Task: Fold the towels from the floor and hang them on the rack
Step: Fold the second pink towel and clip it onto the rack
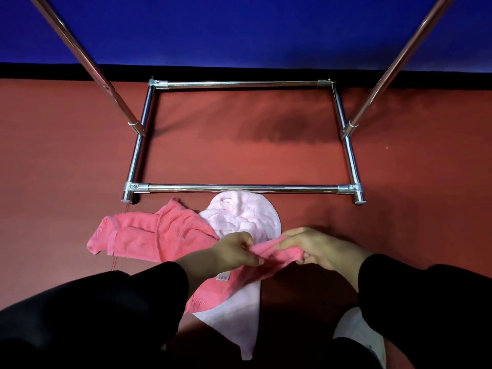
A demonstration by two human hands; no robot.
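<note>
A coral-pink towel (149, 235) lies crumpled on the red floor, stretching from the left toward me. My left hand (234, 251) and my right hand (316, 249) both pinch a bunched edge of it close together, lifted slightly off the floor. Under it lies a pale pink towel (245, 217), its far end near the rack's front bar and its near end (237, 323) trailing between my arms. The chrome rack (239, 188) stands just beyond; only its rectangular base and two slanting uprights show, while its top rail is out of frame.
The red floor (399, 209) spreads wide on both sides of the rack. A blue wall (239, 27) with a black skirting runs behind it. A white shoe (359, 334) shows at the lower right beside my dark sleeves.
</note>
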